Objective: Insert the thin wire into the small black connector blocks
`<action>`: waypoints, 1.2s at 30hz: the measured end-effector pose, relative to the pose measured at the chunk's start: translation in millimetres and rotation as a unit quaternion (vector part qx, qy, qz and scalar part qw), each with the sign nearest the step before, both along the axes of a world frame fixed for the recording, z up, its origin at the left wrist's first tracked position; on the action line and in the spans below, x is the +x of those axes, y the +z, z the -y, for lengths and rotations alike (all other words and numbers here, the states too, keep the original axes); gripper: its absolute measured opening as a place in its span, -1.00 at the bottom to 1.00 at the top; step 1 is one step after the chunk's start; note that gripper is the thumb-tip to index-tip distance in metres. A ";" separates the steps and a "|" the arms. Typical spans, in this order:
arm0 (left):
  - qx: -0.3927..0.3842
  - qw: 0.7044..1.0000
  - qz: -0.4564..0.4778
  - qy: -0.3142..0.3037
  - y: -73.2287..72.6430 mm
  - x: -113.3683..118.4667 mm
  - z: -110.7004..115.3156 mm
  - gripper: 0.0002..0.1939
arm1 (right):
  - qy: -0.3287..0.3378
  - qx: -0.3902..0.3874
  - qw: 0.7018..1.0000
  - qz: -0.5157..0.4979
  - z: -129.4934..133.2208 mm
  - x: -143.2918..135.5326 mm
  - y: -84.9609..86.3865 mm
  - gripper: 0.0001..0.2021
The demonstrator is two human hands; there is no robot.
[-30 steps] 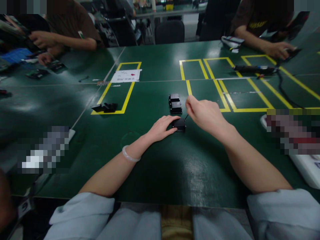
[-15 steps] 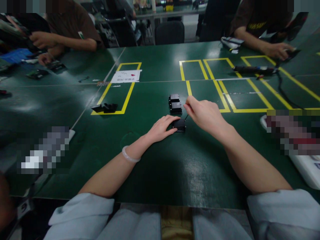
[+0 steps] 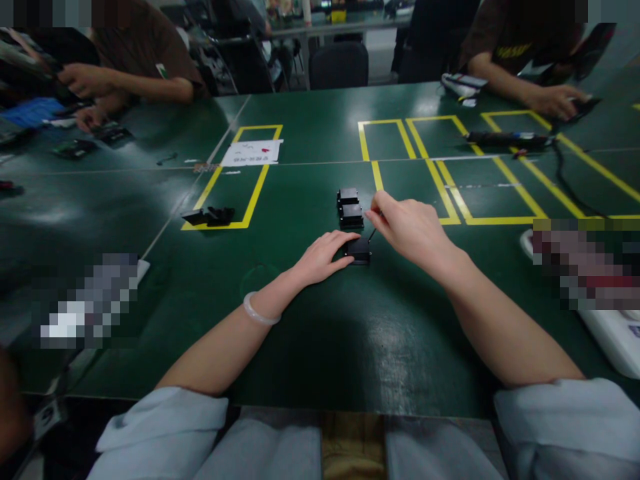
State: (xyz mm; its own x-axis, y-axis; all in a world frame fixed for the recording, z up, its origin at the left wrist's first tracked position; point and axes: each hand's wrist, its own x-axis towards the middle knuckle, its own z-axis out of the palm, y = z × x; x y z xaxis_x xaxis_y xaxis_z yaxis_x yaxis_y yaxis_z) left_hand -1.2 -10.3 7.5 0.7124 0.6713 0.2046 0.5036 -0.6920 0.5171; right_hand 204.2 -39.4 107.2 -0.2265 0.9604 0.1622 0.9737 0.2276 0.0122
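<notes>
Black box [image 3: 359, 248], touching left hand [image 3: 323, 259], near right hand [image 3: 407, 225]

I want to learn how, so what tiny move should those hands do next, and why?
Probably a small twist of the thin dark tool by the right hand: the tool's tip seems to meet the far right corner of the black box, and the left hand steadies that box from its left side.
</notes>
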 end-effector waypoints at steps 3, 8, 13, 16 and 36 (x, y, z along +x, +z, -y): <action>0.002 1.000 0.000 -0.003 -0.3 0.0 -0.1 -0.53 | -0.002 0.005 1.000 0.003 -0.8 0.3 -1.8 -0.64; -0.002 1.000 -0.003 -0.002 1.3 0.5 0.2 -0.53 | 0.018 0.016 1.000 -0.012 0.7 0.6 -2.0 -0.68; -0.003 1.000 -0.007 -0.003 -0.6 -0.5 -0.5 -0.51 | 0.015 0.010 1.000 -0.006 1.7 0.0 0.4 -0.65; -0.001 1.000 -0.006 -0.003 -1.5 -0.9 -0.9 -0.52 | 0.007 0.008 1.000 0.003 1.0 -0.1 0.2 -0.64; -0.002 1.000 -0.009 -0.004 1.0 0.5 -0.4 -0.53 | 0.008 -0.006 1.000 0.010 0.6 -0.6 0.0 -0.66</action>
State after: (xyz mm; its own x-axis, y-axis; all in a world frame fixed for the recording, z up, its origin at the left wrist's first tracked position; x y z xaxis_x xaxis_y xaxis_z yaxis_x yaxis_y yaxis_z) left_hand -0.6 -9.9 8.4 0.7217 0.6658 0.1894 0.5070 -0.6947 0.5103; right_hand 203.5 -40.0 107.2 -0.2454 0.9584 0.1456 0.9694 0.2438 0.0289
